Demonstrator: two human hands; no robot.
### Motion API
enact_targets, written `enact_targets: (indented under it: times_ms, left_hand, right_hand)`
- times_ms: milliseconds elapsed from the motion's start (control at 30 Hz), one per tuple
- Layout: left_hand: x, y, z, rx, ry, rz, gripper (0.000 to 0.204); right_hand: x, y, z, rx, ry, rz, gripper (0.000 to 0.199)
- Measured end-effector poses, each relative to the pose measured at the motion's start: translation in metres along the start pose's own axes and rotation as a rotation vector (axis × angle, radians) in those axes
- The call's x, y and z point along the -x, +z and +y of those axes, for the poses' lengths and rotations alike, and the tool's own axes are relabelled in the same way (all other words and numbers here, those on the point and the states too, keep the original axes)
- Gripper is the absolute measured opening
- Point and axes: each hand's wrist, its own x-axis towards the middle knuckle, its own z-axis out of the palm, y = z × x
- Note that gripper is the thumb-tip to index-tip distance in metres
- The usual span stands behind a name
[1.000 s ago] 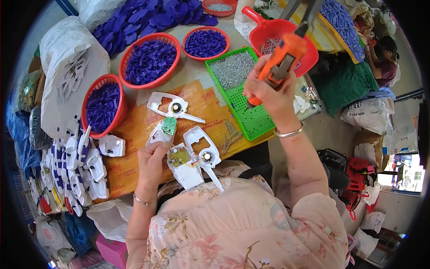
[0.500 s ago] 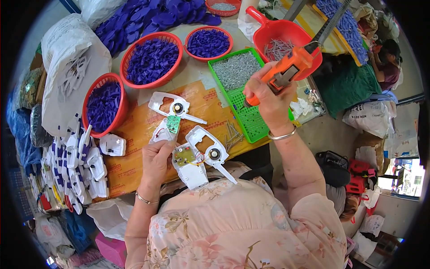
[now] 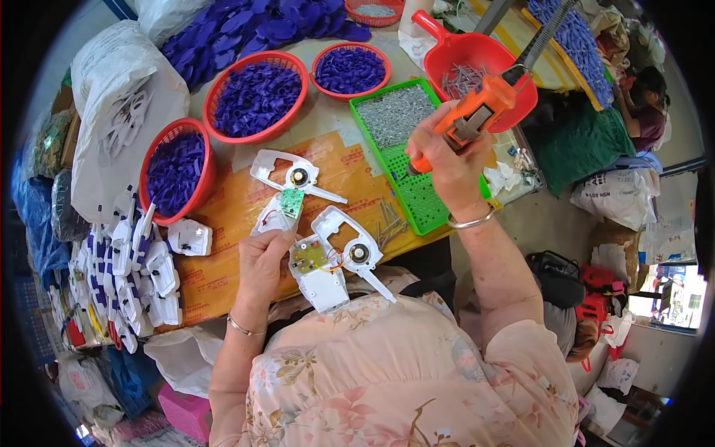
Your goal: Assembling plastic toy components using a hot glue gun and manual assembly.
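My left hand is closed, thumb and fingers pinching the near end of a white plastic housing with a green circuit board on it. Right beside that hand lies a second white housing half, with a tan board, thin wires and a round black part showing. In my right hand is an orange electric screwdriver, its tip pointing down left over the green perforated tray. Small metal screws fill the tray's far part. Several long screws lie beside the tray on the table.
Red baskets of purple parts stand at the left and back. A red scoop with long screws sits beyond the tray. White-and-purple assemblies pile up at the left edge. Another person sits at the far right.
Very little differs. The things on the table appear slightly further right in the picture, while both hands keep their holds.
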Motion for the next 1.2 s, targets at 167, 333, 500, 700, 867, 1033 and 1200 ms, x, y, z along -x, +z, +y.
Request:
enact_targets:
  times_ms: [167,333,500,700,867,1033,1200]
  left_hand:
    - [0.001,0.002,0.002,0.024,-0.016,0.004,0.025]
    - [-0.002,-0.004,-0.003,-0.053,-0.006,-0.04,0.029]
    - [-0.002,0.0,0.006,0.033,-0.026,-0.077,0.026]
    - [-0.003,-0.004,0.005,0.064,0.03,-0.117,0.024]
    - [-0.005,-0.002,-0.001,0.1,0.014,-0.117,0.025]
    - [-0.004,-0.001,0.003,0.143,0.011,-0.112,0.026]
    - [-0.006,-0.002,-0.001,0.109,0.054,-0.121,0.026]
  right_hand:
    - [-0.002,-0.002,-0.006,0.098,-0.042,-0.039,0.019]
    - [0.0,0.014,-0.037,0.084,0.005,-0.169,0.026]
    - [0.022,0.053,-0.055,-0.024,0.06,-0.358,0.053]
    - [0.031,0.082,-0.031,-0.053,0.125,-0.618,0.059]
    - [0.041,0.106,-0.023,-0.192,0.124,-0.558,0.06]
    - [0.036,0.1,-0.016,-0.11,0.113,-0.633,0.06]
    - [0.046,0.111,-0.015,-0.229,0.146,-0.472,0.06]
